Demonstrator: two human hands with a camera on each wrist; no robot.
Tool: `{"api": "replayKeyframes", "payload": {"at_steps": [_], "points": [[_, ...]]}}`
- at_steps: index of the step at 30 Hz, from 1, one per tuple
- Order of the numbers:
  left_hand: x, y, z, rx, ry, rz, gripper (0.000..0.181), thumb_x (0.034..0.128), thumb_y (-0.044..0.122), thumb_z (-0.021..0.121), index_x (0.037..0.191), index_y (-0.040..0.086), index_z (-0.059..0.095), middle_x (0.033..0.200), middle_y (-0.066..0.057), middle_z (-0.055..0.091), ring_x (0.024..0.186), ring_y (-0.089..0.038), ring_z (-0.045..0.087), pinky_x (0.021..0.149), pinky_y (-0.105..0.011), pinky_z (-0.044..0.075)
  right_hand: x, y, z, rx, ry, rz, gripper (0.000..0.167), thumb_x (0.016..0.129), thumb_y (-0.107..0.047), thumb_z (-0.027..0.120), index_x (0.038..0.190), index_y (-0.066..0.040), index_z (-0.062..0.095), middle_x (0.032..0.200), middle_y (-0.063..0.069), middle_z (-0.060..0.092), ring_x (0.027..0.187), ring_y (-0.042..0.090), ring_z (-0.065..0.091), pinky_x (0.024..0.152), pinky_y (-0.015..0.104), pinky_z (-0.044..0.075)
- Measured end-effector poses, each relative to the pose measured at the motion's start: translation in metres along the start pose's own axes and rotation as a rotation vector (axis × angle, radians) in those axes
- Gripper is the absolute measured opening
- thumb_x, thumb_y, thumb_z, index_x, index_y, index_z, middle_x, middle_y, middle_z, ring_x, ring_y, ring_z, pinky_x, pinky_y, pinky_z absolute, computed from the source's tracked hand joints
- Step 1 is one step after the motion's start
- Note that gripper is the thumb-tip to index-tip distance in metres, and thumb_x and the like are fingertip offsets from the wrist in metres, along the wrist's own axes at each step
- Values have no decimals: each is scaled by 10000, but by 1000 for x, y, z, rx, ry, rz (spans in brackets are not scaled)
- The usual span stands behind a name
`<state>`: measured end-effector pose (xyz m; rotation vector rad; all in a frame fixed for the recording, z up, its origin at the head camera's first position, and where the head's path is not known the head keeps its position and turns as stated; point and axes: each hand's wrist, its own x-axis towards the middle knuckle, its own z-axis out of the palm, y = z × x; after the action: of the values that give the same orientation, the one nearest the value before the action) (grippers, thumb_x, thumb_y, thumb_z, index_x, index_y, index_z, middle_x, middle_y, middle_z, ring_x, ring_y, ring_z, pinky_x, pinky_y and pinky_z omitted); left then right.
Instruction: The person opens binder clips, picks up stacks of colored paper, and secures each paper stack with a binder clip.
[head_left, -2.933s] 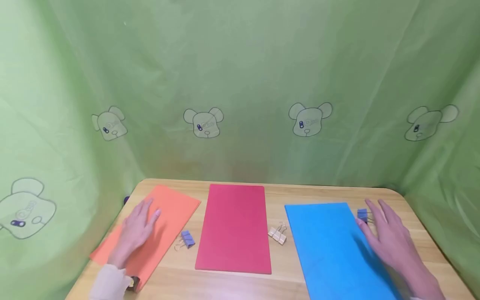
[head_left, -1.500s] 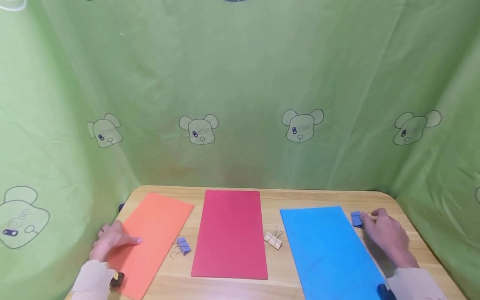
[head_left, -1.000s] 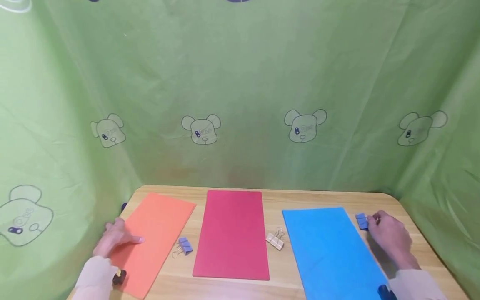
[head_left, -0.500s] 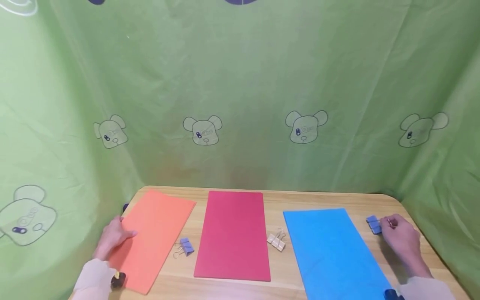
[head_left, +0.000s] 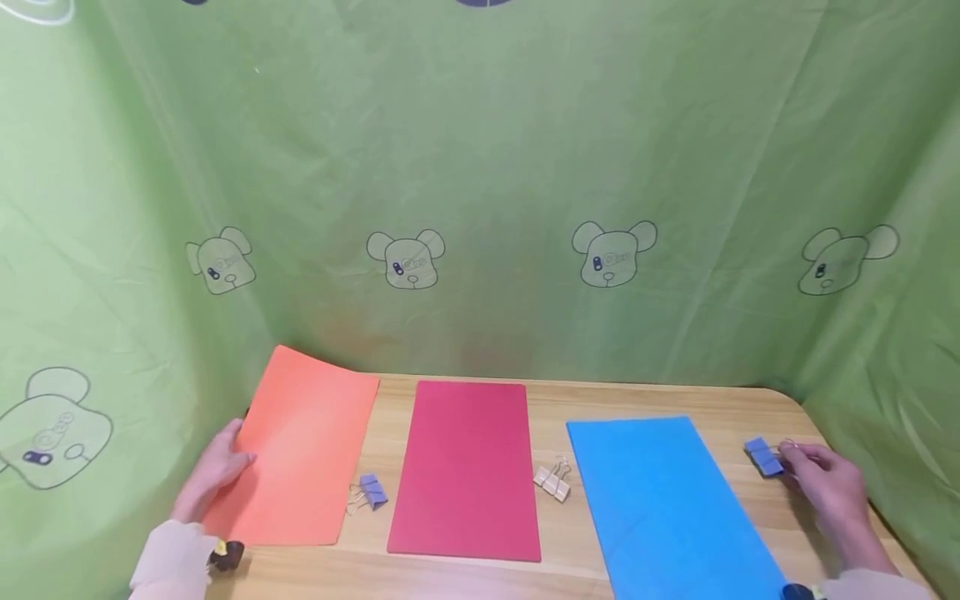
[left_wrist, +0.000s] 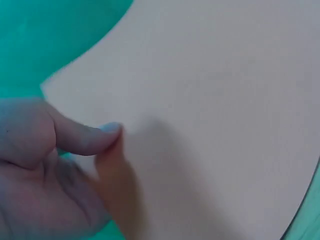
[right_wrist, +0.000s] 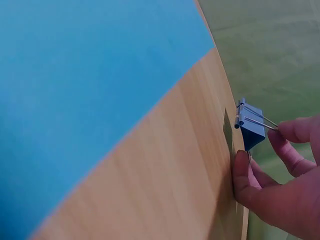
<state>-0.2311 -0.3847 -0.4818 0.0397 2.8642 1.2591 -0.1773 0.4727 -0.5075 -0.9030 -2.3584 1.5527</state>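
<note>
My left hand (head_left: 217, 462) grips the left edge of the orange paper (head_left: 307, 450), thumb on top. The paper's far edge is raised from the table and the sheet bends. In the left wrist view the paper (left_wrist: 200, 90) looks pale, and the fingers beneath it are partly hidden. At the right side, my right hand (head_left: 832, 487) pinches the wire handles of a blue binder clip (head_left: 763, 457). The right wrist view shows that clip (right_wrist: 252, 122) near the table's edge, thumb and fingers on its wire handles.
Red paper (head_left: 465, 471) lies mid-table, with blue paper (head_left: 667, 500) to its right. A second blue-purple binder clip (head_left: 372, 492) sits left of the red paper. A whitish clip (head_left: 553, 482) lies between red and blue. Green curtain (head_left: 480, 167) surrounds the table.
My right hand has closed on the blue clip and carried it rightward, away from the blue paper. My left hand has shifted to the orange paper's left edge and lifted it, turning it more upright.
</note>
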Motion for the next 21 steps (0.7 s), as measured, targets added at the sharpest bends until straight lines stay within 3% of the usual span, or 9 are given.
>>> {"api": "replayKeyframes", "payload": {"at_steps": [2,4,6,10,12,17,19,21], "points": [[-3,-1,2,-40,3,66,589,800,-181,566,1351,-213,361,1182,-417,582,1062,-410,623,957,-431,513,0,2,-1,76,-15,19,312,1005,-352,627,1086,-51,636,776,-241,546,688,-65,558,643,165,556],[-6,0,3,-57,23,95,479,797,-198,584,1245,-158,418,923,-274,656,793,-232,622,716,-308,513,0,3,-2,94,-21,20,231,1001,-350,639,1021,-120,646,773,-239,552,694,-52,570,648,161,554],[-8,1,4,-61,36,70,379,857,-171,590,1196,-119,428,841,-199,659,700,-150,583,615,-261,467,0,4,-3,115,-25,14,176,999,-347,647,958,-176,648,765,-243,559,697,-44,577,650,154,550],[-12,-1,5,-35,65,-13,236,980,-54,577,1166,-95,439,801,-154,653,677,-142,565,614,-263,452,0,5,-5,123,-23,10,154,998,-358,653,916,-227,655,766,-248,561,704,-41,575,648,144,542],[-14,-3,4,-87,33,-60,310,1003,-15,573,1241,-129,411,889,-205,671,729,-152,598,655,-279,491,0,4,-5,126,-22,11,148,995,-361,660,888,-258,658,769,-253,555,706,-46,570,648,139,537],[-19,-4,0,-241,-139,-148,753,904,-28,689,1447,-226,206,1221,-402,547,930,-278,663,808,-401,583,-1,4,-6,108,-4,20,159,988,-383,667,859,-291,656,778,-255,538,713,-45,556,640,139,528],[-21,-5,-1,-223,-163,-149,773,851,-55,721,1417,-266,238,1246,-426,522,962,-289,657,832,-400,585,-2,3,-6,94,6,28,166,987,-397,663,889,-263,661,787,-251,533,717,-40,553,636,142,526],[-24,-5,-1,-192,-131,-155,659,851,-67,714,1349,-279,338,1184,-394,574,941,-255,652,814,-359,583,-2,2,-6,84,10,33,187,987,-408,660,924,-231,661,798,-244,530,723,-37,554,638,146,529]]}}
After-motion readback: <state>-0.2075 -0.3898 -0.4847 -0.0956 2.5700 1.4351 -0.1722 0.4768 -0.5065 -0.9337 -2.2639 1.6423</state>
